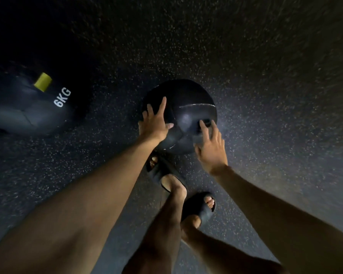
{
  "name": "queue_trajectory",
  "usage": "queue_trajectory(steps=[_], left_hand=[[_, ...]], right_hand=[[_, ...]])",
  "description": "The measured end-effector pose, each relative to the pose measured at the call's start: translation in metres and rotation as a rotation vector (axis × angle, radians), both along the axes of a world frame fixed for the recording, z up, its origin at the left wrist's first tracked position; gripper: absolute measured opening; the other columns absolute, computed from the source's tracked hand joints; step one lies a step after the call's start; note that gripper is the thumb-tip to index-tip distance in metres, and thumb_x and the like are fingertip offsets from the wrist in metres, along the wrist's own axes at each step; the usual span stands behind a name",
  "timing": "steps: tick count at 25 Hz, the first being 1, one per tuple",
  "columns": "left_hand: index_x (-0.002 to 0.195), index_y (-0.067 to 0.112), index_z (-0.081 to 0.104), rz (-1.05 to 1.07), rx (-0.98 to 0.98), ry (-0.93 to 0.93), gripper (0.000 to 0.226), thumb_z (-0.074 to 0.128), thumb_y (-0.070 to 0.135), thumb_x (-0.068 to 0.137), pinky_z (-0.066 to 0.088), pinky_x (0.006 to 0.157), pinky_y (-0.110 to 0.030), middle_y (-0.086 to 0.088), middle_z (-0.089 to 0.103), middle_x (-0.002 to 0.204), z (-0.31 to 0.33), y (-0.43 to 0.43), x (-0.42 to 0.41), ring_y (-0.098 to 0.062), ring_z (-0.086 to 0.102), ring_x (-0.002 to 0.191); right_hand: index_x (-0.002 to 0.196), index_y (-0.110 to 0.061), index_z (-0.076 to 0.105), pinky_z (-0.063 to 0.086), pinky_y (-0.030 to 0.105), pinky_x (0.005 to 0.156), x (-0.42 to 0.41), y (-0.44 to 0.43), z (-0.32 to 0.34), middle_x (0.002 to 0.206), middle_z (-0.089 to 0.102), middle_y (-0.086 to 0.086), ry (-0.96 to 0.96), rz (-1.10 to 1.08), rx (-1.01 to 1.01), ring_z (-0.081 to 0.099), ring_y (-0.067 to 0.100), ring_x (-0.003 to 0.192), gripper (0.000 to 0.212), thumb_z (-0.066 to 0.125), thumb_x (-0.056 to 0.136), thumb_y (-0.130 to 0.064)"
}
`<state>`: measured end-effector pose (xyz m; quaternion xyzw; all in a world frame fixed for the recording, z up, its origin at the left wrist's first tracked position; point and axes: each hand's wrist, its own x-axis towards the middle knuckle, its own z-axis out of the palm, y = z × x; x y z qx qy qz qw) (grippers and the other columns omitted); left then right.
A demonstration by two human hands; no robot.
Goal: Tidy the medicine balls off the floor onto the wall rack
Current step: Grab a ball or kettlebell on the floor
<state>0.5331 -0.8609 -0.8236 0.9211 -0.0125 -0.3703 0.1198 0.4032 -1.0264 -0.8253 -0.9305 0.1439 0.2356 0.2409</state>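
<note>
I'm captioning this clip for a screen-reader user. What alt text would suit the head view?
A person's left hand and right hand rest on either side of a black medicine ball on a dark speckled floor. A second ball marked 6KG lies apart at left; sandalled feet stand close by.

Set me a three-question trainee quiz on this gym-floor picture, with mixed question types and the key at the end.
1. True or false: the plain round black medicine ball under the hands already sits on a wall rack.
2. Multiple choice: the left hand and right hand are A) both spread on that ball, B) both on the other ball, C) hanging free.
3. Fill in: the second dark ball with a yellow patch, off to the left, is marked ____.

Key: 1 false, no rack shows, only the speckled dark floor; 2 A; 3 6KG.
</note>
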Motion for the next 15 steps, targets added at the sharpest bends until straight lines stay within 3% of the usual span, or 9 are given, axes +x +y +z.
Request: queue_trajectory(steps=[3,6,10,15], left_hand=[[0.156,0.026,0.019,0.142,-0.013,-0.097,0.062,0.047,0.039,0.102,0.043,0.101,-0.052,-0.018,0.032,0.153,-0.002,0.009,0.031,-0.036,0.040,0.136],[0.153,0.019,0.027,0.132,-0.124,-0.146,0.060,0.052,0.036,0.101,0.048,0.098,-0.050,-0.017,0.038,0.146,-0.006,0.024,0.035,-0.035,0.046,0.130],[0.158,0.019,0.018,0.107,-0.177,-0.195,0.077,0.060,0.036,0.096,0.044,0.107,-0.048,-0.018,0.029,0.154,-0.008,0.035,0.020,-0.035,0.040,0.137],[0.159,0.030,-0.005,0.150,-0.222,-0.101,0.101,0.069,0.039,0.090,0.038,0.111,-0.054,-0.023,0.005,0.164,-0.014,0.025,0.037,-0.041,0.026,0.146]], right_hand=[[0.160,-0.029,-0.005,0.028,0.055,0.119,0.014,0.009,-0.004,0.164,0.003,0.022,0.048,-0.051,0.070,0.017,0.041,0.150,0.087,0.056,0.099,-0.031],[0.159,-0.033,-0.005,0.030,0.055,0.117,0.062,0.024,-0.006,0.164,0.003,0.022,-0.010,-0.138,0.069,0.020,0.043,0.147,0.087,0.057,0.099,-0.032],[0.160,-0.031,0.009,0.026,0.054,0.119,0.149,0.028,-0.005,0.165,0.007,0.018,-0.021,-0.176,0.075,0.016,0.042,0.147,0.076,0.055,0.100,-0.037],[0.155,-0.020,0.030,0.019,0.042,0.124,0.240,0.016,-0.010,0.165,0.014,0.011,-0.114,-0.200,0.264,0.010,0.029,0.153,0.066,0.061,0.097,-0.029]])
